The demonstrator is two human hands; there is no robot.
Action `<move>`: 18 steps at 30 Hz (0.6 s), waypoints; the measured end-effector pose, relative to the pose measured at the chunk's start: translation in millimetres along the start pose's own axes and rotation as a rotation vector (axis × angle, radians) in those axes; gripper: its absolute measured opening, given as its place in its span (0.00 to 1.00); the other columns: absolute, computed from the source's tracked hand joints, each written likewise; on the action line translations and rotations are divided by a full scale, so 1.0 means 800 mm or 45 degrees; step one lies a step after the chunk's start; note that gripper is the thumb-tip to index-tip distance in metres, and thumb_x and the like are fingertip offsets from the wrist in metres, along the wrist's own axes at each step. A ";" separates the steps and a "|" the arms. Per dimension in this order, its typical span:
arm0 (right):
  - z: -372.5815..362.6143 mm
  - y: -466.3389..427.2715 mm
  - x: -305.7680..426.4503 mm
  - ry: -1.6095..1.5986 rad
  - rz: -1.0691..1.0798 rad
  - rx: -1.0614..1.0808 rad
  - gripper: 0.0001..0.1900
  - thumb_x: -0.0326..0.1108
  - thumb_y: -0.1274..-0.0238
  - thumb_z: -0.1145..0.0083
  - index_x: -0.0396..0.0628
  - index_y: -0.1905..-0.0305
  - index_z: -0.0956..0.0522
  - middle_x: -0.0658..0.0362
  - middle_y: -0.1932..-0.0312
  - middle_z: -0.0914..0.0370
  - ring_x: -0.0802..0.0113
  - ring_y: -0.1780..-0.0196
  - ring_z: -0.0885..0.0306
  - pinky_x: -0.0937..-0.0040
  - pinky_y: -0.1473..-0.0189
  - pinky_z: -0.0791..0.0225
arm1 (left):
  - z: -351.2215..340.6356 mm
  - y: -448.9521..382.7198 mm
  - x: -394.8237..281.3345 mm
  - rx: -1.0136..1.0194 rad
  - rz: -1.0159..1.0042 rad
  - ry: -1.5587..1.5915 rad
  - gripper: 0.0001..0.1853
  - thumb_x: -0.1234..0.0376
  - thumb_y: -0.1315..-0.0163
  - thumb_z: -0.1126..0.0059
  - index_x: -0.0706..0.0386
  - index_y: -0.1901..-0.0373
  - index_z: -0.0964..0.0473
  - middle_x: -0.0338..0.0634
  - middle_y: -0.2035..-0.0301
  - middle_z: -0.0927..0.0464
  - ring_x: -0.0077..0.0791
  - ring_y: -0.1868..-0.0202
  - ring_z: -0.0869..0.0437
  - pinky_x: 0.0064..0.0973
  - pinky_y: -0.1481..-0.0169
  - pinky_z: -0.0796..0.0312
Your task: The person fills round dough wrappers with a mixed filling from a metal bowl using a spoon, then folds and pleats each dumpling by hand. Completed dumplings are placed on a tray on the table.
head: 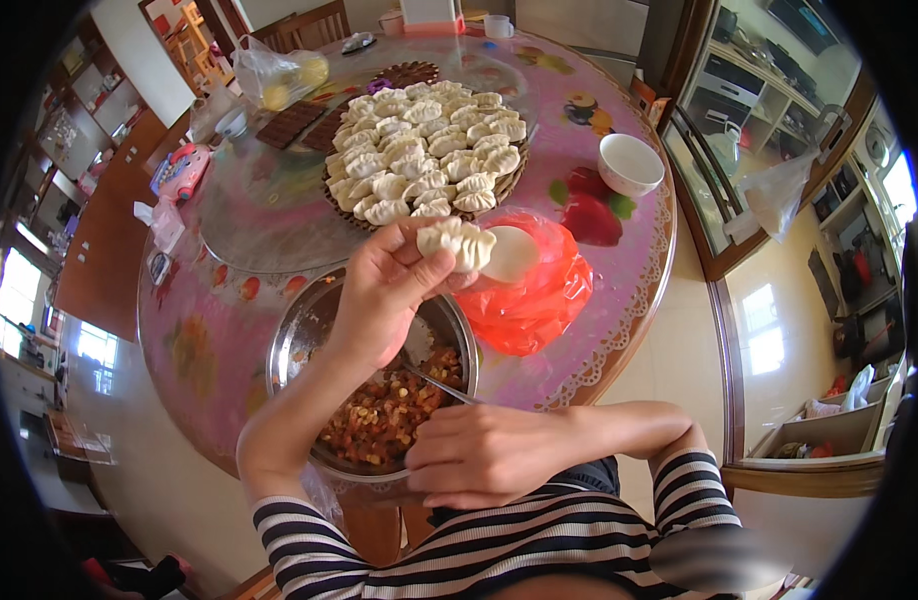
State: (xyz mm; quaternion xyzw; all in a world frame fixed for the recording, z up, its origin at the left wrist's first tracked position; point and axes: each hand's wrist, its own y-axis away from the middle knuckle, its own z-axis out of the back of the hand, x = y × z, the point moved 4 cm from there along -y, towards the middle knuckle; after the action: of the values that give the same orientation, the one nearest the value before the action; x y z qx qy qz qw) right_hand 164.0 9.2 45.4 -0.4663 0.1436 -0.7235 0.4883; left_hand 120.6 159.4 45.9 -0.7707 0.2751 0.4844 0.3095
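My left hand (399,285) is raised over the steel mixing bowl (468,330), pinching a pleated dumpling (459,244) between thumb and fingers. In the bowl lies a chopped filling (376,420) of orange, yellow and reddish bits, with a metal spoon (436,380) leaning on the rim. At the bowl's near right rim rests my right hand (481,454), back upward and fingers bent; its palm is hidden. Right of the held dumpling, a round dough wrapper (513,255) shows on a red plastic bag (537,315). Rows of folded dumplings (429,150) cover a round woven tray (346,214) beyond.
A white bowl (631,165) stands at the right of the round table (609,292). Farther left are a pink toy telephone (182,172), a tissue pack (162,225), brown slatted mats (290,125) and a clear bag (267,71) with yellow items. A glazed sliding door (718,169) is at the right.
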 end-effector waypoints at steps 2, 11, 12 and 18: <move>-0.021 -0.013 0.000 0.016 0.051 0.247 0.09 0.29 0.39 0.46 0.33 0.60 0.26 0.47 0.58 0.28 0.54 0.55 0.25 0.60 0.56 0.29 | 0.003 -0.003 -0.013 0.015 -0.023 -0.005 0.17 0.69 0.33 0.45 0.65 0.45 0.31 0.52 0.51 0.22 0.41 0.49 0.18 0.29 0.48 0.20; -0.138 -0.026 -0.023 -0.626 -0.315 0.739 0.23 0.26 0.45 0.47 0.26 0.48 0.39 0.36 0.46 0.37 0.40 0.46 0.31 0.56 0.43 0.34 | 0.007 0.003 -0.027 -0.043 -0.055 0.030 0.18 0.69 0.34 0.43 0.65 0.45 0.31 0.48 0.53 0.21 0.36 0.50 0.18 0.30 0.47 0.21; -0.144 -0.031 -0.022 -0.731 -0.300 0.528 0.26 0.30 0.54 0.40 0.30 0.51 0.37 0.40 0.55 0.33 0.43 0.50 0.30 0.56 0.46 0.35 | 0.006 0.002 -0.025 -0.033 -0.050 0.015 0.19 0.68 0.34 0.43 0.65 0.44 0.31 0.48 0.52 0.21 0.38 0.49 0.18 0.30 0.46 0.21; -0.199 -0.021 -0.044 -0.942 -0.211 0.601 0.23 0.27 0.47 0.44 0.33 0.48 0.38 0.40 0.50 0.35 0.49 0.46 0.32 0.61 0.44 0.38 | 0.005 0.005 -0.027 -0.046 -0.050 -0.001 0.19 0.67 0.35 0.42 0.64 0.45 0.31 0.48 0.53 0.20 0.35 0.51 0.17 0.30 0.47 0.21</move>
State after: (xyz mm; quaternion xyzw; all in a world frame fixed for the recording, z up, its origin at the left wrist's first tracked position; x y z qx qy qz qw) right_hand 28.2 7.5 -45.7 -0.5794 -0.2478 -0.5577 0.5403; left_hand 106.9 162.4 63.6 -0.7811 0.2509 0.4834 0.3052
